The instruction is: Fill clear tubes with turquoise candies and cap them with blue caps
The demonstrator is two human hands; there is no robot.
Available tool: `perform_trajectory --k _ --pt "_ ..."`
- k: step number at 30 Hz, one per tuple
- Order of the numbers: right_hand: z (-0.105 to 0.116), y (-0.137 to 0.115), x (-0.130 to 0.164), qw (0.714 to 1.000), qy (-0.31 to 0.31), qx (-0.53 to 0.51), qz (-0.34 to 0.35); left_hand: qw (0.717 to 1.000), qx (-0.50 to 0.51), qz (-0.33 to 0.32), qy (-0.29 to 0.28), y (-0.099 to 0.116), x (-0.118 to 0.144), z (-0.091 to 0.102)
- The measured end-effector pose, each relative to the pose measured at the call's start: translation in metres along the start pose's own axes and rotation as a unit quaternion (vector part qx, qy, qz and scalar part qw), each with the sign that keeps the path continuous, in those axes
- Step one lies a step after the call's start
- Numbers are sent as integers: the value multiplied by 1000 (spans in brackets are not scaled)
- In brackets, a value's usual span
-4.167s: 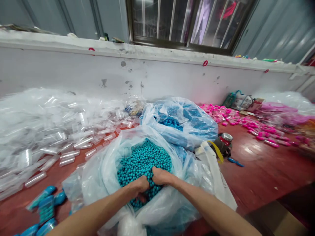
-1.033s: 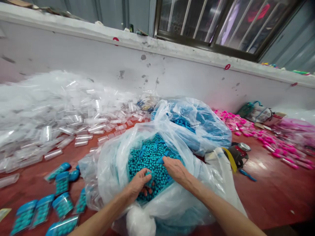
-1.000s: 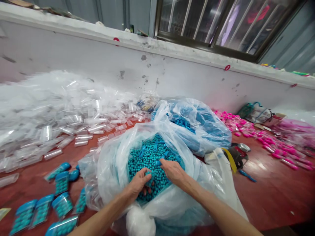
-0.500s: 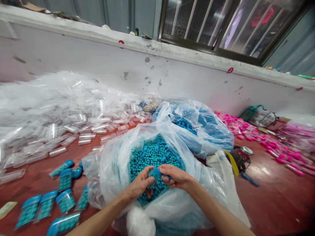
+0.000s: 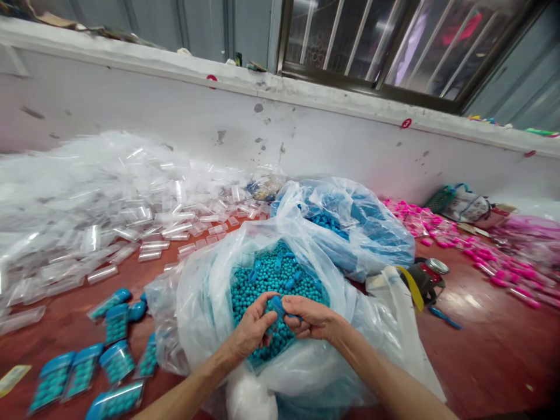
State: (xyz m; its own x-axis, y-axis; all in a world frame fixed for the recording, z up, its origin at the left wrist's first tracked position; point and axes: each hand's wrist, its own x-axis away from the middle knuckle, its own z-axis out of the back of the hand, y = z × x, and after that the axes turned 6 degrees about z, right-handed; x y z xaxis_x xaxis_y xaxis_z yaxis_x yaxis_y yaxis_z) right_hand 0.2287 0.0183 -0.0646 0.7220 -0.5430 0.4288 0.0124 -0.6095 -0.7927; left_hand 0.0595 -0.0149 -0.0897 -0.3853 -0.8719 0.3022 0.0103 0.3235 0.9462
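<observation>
Bag of limp-looking translucent white plastic (image 5: 199, 306) | left hand (image 5: 252, 328) and right hand (image 5: 311, 315), over its mouth, jointly pinching | small blue-capped plastic container (image 5: 277, 304), partly finger-hidden: likely light, stiff, slick; best held by side edges | round teal beads (image 5: 262, 286) beneath: probably hard, rolling easily

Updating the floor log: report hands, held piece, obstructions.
Left hand and right hand closed on a blue cap. Hands over teal beads in open bag. Loose blue caps on beads; nothing visibly blocking the hands.
</observation>
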Motion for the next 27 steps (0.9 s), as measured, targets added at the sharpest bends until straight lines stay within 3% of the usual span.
perform_trajectory --k 7,18,22,24,27 --pt "9 -10 4 992 -118 32 -40 998 -44 -23 -47 16 10 3" --pt "3 -11 12 992 -95 63 -53 990 -129 -39 -53 21 18 5" --pt "2 -8 6 996 -50 55 -55 977 -185 -104 32 18 14 -1" --pt "-1 -10 3 998 19 49 -29 984 -151 -75 57 15 10 -2" --pt "-8 -19 6 995 82 17 61 999 -36 6 27 14 5 1"
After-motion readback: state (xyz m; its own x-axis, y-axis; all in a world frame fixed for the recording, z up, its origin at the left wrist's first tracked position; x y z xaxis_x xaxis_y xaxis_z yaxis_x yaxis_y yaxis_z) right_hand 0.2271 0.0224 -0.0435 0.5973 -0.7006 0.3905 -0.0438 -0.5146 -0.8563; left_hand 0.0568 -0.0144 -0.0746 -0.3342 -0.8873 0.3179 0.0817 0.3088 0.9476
